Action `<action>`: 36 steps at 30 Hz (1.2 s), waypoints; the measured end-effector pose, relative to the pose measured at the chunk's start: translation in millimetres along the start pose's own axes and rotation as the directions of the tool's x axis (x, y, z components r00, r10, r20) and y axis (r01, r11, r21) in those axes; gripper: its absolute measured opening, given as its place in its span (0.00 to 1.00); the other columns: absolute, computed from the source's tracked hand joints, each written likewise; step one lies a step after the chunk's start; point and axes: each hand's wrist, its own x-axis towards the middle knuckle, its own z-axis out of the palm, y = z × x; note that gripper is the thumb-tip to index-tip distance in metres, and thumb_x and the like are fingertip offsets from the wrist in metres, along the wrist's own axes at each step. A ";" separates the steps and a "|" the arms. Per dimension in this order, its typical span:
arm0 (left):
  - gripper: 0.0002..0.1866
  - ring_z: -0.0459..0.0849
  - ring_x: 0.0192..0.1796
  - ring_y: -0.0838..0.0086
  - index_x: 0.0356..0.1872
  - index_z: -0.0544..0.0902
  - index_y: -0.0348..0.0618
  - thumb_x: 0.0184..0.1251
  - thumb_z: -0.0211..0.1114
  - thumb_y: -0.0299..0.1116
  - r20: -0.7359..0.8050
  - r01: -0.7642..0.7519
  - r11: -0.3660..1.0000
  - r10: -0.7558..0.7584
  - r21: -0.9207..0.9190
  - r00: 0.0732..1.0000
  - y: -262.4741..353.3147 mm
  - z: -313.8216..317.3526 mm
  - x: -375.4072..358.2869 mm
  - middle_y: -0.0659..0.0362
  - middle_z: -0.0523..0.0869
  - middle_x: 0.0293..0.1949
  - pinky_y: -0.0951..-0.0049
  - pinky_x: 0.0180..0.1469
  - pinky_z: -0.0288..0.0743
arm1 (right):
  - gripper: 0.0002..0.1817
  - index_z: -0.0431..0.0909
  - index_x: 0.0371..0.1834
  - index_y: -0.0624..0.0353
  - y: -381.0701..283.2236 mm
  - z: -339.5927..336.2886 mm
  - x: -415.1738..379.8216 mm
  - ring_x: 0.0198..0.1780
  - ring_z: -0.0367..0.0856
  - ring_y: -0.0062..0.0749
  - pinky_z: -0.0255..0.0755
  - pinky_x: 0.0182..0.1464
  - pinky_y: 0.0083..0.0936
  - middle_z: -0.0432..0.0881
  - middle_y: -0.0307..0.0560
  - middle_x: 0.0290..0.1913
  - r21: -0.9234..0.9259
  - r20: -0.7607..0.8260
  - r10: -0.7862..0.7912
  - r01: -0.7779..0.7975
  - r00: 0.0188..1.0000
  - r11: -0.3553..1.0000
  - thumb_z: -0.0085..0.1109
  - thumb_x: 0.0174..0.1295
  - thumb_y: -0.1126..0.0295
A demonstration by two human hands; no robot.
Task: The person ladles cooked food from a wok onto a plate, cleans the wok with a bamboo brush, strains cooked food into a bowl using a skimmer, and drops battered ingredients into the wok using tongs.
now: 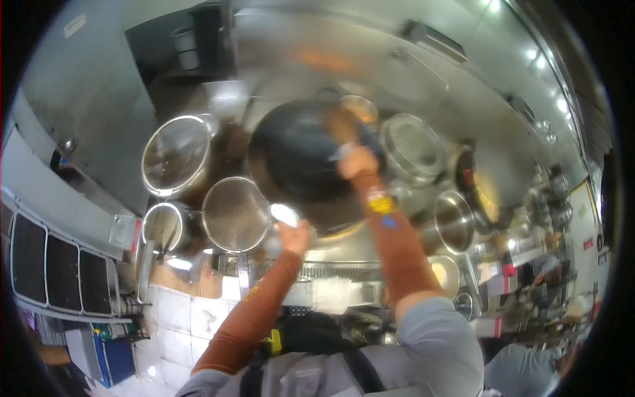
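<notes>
A large dark wok (291, 149) sits on the stove in front of me, its inside smeared by motion. Over the wok's right side, my right hand (357, 163) is closed around a brown, brush-like tool (341, 124), too blurred to name surely. My left hand (293, 237) is at the wok's near left edge, closed on a bright white thing (284, 214) that may be a folded cloth. Left of that hand stands a round metal strainer or pot (237, 215). Brown sleeves cover both forearms.
Large metal pots (176, 157) and a smaller pot (163, 227) stand left. On the right are a lidded pot (415, 149), a steel pot (454, 222) and a pan with yellow contents (487, 193). A bowl (359, 108) sits behind the wok. Another person (522, 370) is at lower right.
</notes>
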 end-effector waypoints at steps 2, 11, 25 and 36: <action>0.15 0.81 0.29 0.69 0.48 0.70 0.41 0.61 0.58 0.28 0.054 -0.003 0.999 0.006 -0.045 0.999 -4.5 -2.5 6.5 0.57 0.79 0.34 0.69 0.22 0.77 | 0.19 0.81 0.46 0.55 -43.7 -13.3 -63.3 0.46 0.83 0.53 0.76 0.50 0.43 0.83 0.60 0.42 0.139 0.247 -0.339 0.313 0.908 0.940 0.60 0.48 0.64; 0.09 0.78 0.22 0.71 0.41 0.70 0.47 0.61 0.58 0.30 0.060 0.059 0.994 -0.053 -0.095 0.997 -15.2 1.5 20.9 0.60 0.77 0.26 0.71 0.14 0.69 | 0.17 0.80 0.47 0.58 45.8 -41.5 -3.3 0.44 0.85 0.44 0.80 0.42 0.34 0.84 0.55 0.42 -0.104 -0.212 0.059 -0.082 0.976 0.991 0.57 0.55 0.64; 0.14 0.81 0.28 0.71 0.46 0.73 0.48 0.59 0.60 0.33 0.158 0.258 0.951 -0.232 -0.170 0.960 64.7 4.6 -18.4 0.60 0.81 0.31 0.70 0.18 0.71 | 0.16 0.82 0.42 0.62 30.4 -19.9 -37.7 0.44 0.85 0.42 0.79 0.43 0.37 0.85 0.57 0.40 -0.141 -0.183 -0.056 0.030 0.982 0.990 0.60 0.50 0.69; 0.18 0.83 0.29 0.73 0.47 0.77 0.41 0.68 0.61 0.45 0.364 0.350 0.929 -0.287 -0.120 0.886 69.4 -63.5 -44.3 0.58 0.85 0.35 0.75 0.22 0.70 | 0.24 0.78 0.52 0.59 122.6 -108.0 -119.4 0.48 0.82 0.51 0.76 0.49 0.41 0.83 0.57 0.46 -0.194 0.073 -0.131 0.143 0.989 0.971 0.62 0.52 0.62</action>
